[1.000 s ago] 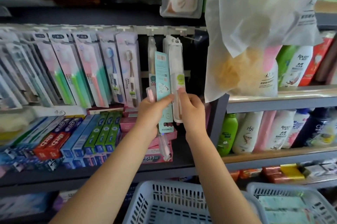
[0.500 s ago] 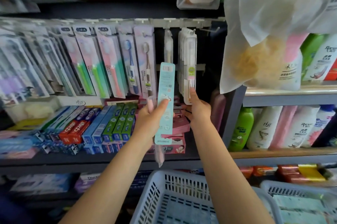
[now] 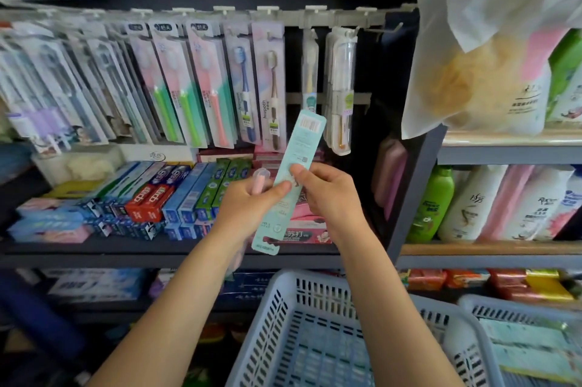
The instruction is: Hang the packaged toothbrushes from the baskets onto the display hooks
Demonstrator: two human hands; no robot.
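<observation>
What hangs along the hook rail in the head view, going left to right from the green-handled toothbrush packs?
Green-handled packs → pink-handled pack → blue toothbrush pack → brown toothbrush pack → slim clear pack → clear tube packs → bare hook.

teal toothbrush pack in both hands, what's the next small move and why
Probably turn the teal toothbrush pack end for end. Its hang slot points down at the lower end and the barcode end is up, so it cannot go on a hook as it is. Both the left hand and the right hand pinch its middle. After that, the bare hook at the right end of the rail looks free.
</observation>
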